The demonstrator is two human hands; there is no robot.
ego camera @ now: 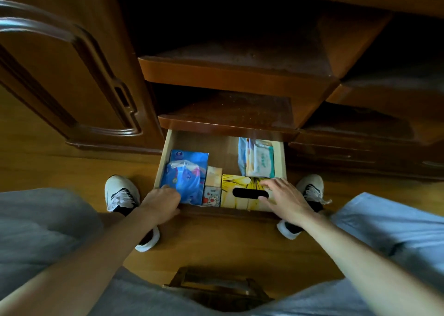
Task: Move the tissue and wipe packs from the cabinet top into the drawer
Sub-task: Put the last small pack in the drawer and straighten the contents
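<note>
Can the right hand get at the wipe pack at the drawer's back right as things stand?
Probably yes. The right hand lies flat on the yellow tissue box, directly in front of the wipe pack, which lies uncovered; the shelf overhangs only its far edge.

You are in a home, likely a bedroom or living room. A carved dark wooden cabinet (72, 75) with stepped open shelves (230, 72) stands on a warm wood floor (48, 166). Its low drawer (280, 157) holds household tissue packs (185, 171), and your sneakers (120, 193) straddle it.

Left hand (161, 201) hides blue pack's (185, 178) near corner.
</note>
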